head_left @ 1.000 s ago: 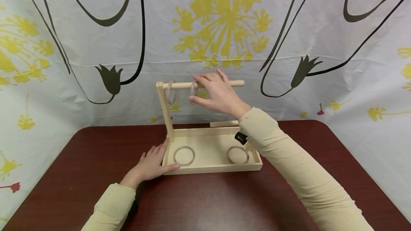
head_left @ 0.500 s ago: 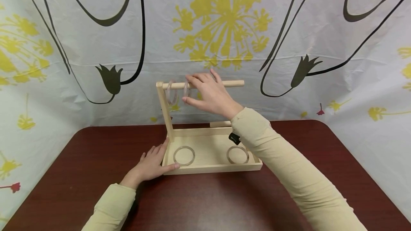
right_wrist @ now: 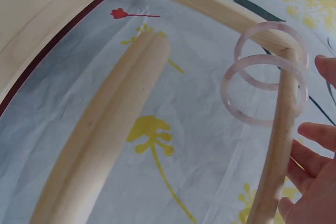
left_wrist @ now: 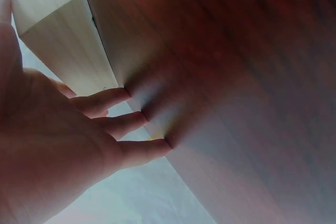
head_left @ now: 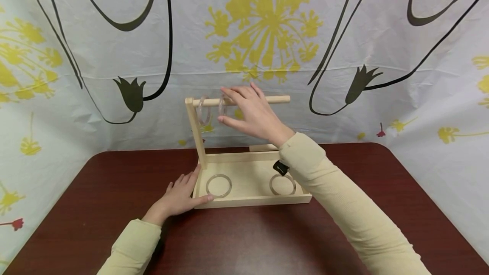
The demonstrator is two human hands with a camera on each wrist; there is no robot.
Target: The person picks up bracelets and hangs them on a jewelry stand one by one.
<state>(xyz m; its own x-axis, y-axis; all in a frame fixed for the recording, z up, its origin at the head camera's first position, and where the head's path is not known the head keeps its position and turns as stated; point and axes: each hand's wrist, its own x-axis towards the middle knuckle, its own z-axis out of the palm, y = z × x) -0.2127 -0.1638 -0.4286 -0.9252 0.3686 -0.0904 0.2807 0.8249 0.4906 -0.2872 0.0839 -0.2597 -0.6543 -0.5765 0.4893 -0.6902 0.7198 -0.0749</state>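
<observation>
A wooden stand has a tall post (head_left: pixel 196 135) with a round bar (head_left: pixel 276 99) across its top. Two pale pink translucent bangles hang on this bar: one bangle (head_left: pixel 204 111) close to the post, another bangle (right_wrist: pixel 227 93) a little further out. My right hand (head_left: pixel 254 111) is at the outer bangle, its fingertips spread beside the ring; the right wrist view shows a small gap between fingers and ring. My left hand (head_left: pixel 177 194) rests at the left end of the stand's tray (head_left: pixel 252 200), thumb on the front rim, straight fingertips (left_wrist: pixel 163 148) on the table.
Two more bangles lie flat in the tray: a left bangle (head_left: pixel 219 174) and a right bangle (head_left: pixel 282 175). A lower wooden bar (right_wrist: pixel 105 129) shows behind the tray, partly hidden by my right arm. Patterned cloth (head_left: pixel 153 54) hangs behind the dark table (head_left: pixel 244 241).
My right hand moved left along the top bar, bringing the outer bangle nearer the post. Over the last half second hand and bangle barely shift. The left hand stays put.
</observation>
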